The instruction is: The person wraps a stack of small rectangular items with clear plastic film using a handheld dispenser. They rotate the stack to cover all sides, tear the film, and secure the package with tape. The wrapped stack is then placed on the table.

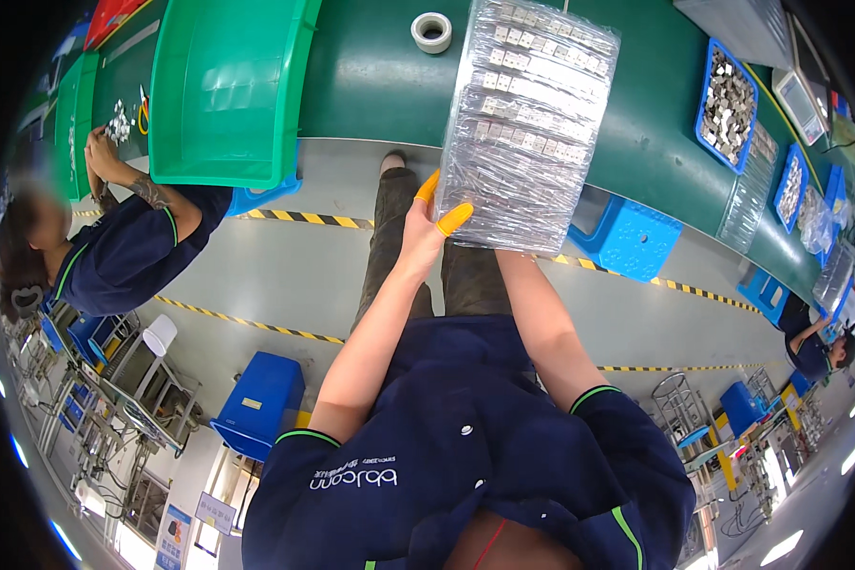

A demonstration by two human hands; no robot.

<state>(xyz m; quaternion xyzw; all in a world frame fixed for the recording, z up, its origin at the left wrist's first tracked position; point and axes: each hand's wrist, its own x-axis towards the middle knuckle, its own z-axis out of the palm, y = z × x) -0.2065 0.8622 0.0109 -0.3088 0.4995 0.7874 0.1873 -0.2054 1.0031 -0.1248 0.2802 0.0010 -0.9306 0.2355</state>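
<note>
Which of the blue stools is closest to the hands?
The blue stool under the green table's edge, just right of the wrapped tray stack the left hand grips. The other blue stool stands farther off, down by the person's left elbow.

A clear plastic tray stack [530, 119], wrapped in shiny film, holds rows of small pale metal parts. It is long and rectangular, held flat above the green table's [370, 85] edge, its near end overhanging the floor.

Bare green counter [370, 85] lies open between the large green plastic bin [223, 90] and the clear-wrapped stack of metal-part trays [527, 119]. Only a white tape roll [431, 31] sits in that gap, while a blue tray of metal parts [727, 104] crowds the right side.
</note>
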